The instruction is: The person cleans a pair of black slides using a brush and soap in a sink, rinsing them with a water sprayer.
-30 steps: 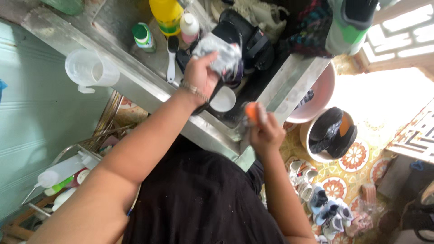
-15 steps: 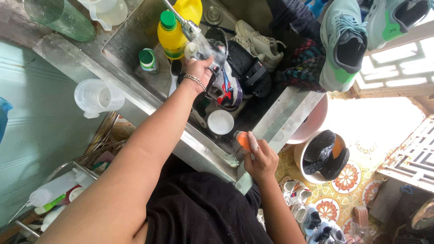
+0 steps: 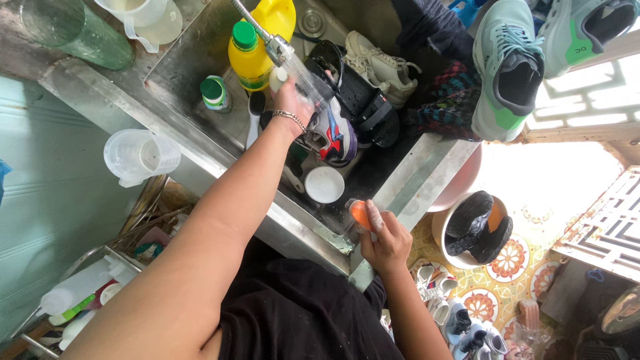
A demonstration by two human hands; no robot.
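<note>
Steel sink | left hand grips sneaker under tap | right hand clutches orange brush — bottles crowd behind

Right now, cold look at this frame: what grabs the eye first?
The left hand holds a grey sneaker with red and blue patches under the running spray faucet in the steel sink. The right hand grips an orange-handled brush at the sink's near corner. A yellow bottle with a green cap stands behind the faucet, and a mint-green sneaker rests at upper right.
</note>
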